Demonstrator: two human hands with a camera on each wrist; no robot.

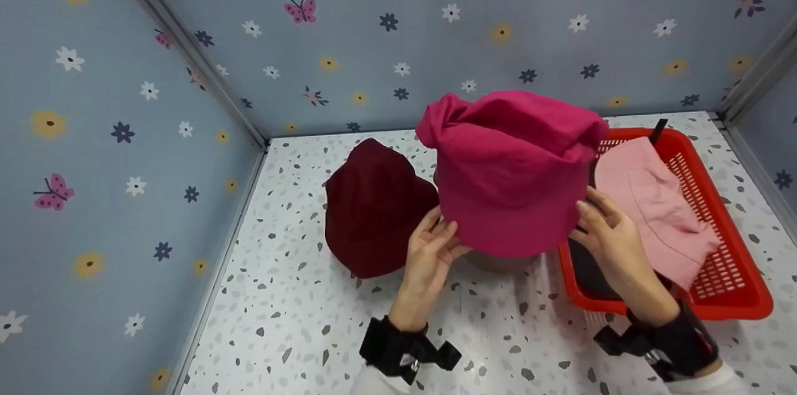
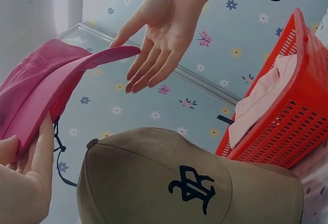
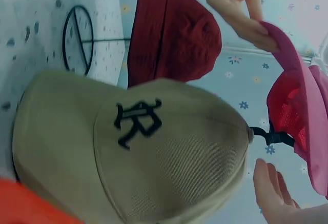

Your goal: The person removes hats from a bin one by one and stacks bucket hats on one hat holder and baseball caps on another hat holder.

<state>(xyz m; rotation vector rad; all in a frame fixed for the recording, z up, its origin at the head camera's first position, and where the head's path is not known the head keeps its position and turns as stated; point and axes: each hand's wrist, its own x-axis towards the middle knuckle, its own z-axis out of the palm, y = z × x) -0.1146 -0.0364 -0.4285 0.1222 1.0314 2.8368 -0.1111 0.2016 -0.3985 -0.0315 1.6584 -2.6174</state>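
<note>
A bright pink cap (image 1: 510, 183) hangs in the air, brim toward the person, its crown creased. My left hand (image 1: 429, 258) pinches the left edge of the brim; in the left wrist view that hand (image 2: 25, 183) has thumb and fingers on either side of it. My right hand (image 1: 613, 245) is at the brim's right edge, and in the left wrist view this hand (image 2: 174, 24) has its fingers extended around the brim's edge, not closed on it. Below is a beige cap (image 3: 174, 147) with a black letter, largely hidden in the head view.
A dark red bucket hat (image 1: 377, 214) is on a wire stand (image 3: 79, 39) at the left. On the right, a red basket (image 1: 756, 301) holds a light pink hat (image 1: 660, 208) and something dark. Flower-patterned walls close off the back and sides of the speckled table (image 1: 280, 320).
</note>
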